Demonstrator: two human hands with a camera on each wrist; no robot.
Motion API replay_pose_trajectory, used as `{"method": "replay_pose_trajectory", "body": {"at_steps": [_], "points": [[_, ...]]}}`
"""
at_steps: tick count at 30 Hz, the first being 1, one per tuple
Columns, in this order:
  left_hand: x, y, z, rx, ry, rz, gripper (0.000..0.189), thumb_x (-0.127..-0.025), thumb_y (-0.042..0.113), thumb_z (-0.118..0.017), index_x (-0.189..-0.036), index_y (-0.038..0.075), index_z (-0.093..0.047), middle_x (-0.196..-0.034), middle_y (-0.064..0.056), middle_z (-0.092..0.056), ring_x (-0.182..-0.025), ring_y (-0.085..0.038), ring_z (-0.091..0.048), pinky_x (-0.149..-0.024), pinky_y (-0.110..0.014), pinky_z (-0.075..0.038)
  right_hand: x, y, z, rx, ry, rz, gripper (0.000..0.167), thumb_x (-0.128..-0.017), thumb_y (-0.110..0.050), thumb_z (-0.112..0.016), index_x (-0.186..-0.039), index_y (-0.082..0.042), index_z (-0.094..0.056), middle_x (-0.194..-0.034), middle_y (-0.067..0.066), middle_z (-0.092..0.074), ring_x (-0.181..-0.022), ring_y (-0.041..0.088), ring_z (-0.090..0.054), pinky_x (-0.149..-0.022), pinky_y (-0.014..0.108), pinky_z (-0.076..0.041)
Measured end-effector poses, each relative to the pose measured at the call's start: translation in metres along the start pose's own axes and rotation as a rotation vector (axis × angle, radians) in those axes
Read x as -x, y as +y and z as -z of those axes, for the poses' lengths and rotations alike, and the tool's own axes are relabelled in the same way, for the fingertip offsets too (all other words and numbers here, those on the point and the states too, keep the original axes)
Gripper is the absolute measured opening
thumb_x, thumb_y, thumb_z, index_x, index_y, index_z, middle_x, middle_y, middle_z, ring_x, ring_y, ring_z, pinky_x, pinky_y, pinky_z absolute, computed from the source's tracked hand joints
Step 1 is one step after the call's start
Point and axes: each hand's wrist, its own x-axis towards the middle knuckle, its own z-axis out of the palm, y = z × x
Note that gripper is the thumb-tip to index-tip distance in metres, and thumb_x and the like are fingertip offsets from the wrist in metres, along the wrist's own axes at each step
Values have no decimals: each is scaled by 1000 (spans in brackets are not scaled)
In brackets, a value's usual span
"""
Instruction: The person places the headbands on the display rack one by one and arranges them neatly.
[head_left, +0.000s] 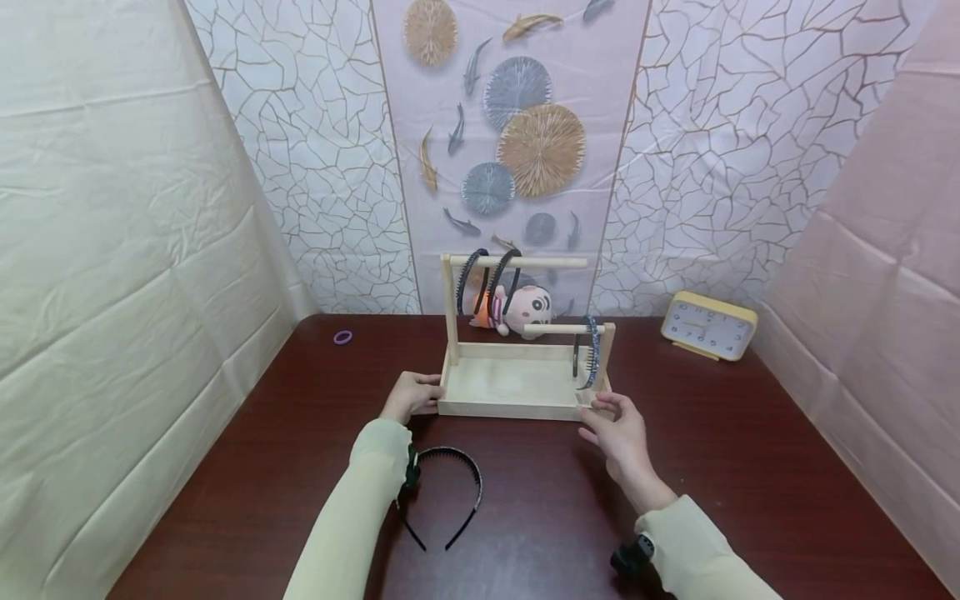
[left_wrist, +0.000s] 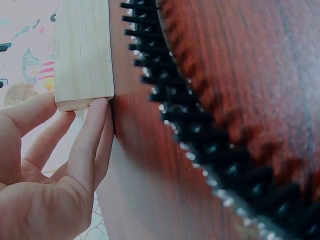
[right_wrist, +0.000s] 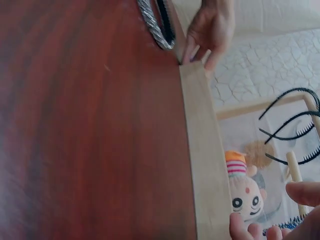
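Observation:
A pale wooden rack [head_left: 517,411] stands on the table, with a shallow tray base and two bars. My left hand [head_left: 408,396] touches the tray's left end; the left wrist view shows extended fingertips against the wood. At the front right corner is my right hand [head_left: 622,435], fingers spread around the tray's edge and apparently holding nothing. Two black headbands [head_left: 494,287] hang from the taller bar. On the lower bar hangs a blue patterned headband [head_left: 593,354]. Another black toothed headband [head_left: 477,477], with a glittery outer edge, lies in front, partly hidden by my left wrist.
Behind the rack lies a plush doll [head_left: 529,307]. A yellow-framed clock [head_left: 708,325] stands at the back right. Toward the back left is a small purple ring [head_left: 342,337]. Draped cloth encloses the dark red table [head_left: 750,467] at the sides and back.

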Motion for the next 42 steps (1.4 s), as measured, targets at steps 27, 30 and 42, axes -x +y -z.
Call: {"method": "replay_pose_trajectory", "body": {"at_steps": [27,30,42], "points": [[2,2,-1,-28,14,17,39,-93,6,-65,-132,3,-62,-126,-27,-62,-96,-28,-71,-77,-38,-62,36,28,-37,-97,-130,-26,48,-84,11,-66,-126,11,-44,-123,26,-44,-76,14,-65,-80,40,-62],[2,2,-1,-25,11,14,39,-93,6,-65,-132,3,-62,-126,-26,-62,-97,-29,-71,-78,-38,-62,39,30,-42,-103,-144,-40,45,-84,12,-65,-124,11,-44,-121,26,-44,-75,14,-65,-80,42,-61],[1,2,0,-11,5,17,40,-91,5,-66,-131,2,-62,-127,-27,-62,-94,-27,-72,-75,-36,-62,48,30,-52,-47,-175,-51,45,-82,10,-70,-121,11,-49,-120,27,-50,-79,18,-68,-77,43,-62]]}}
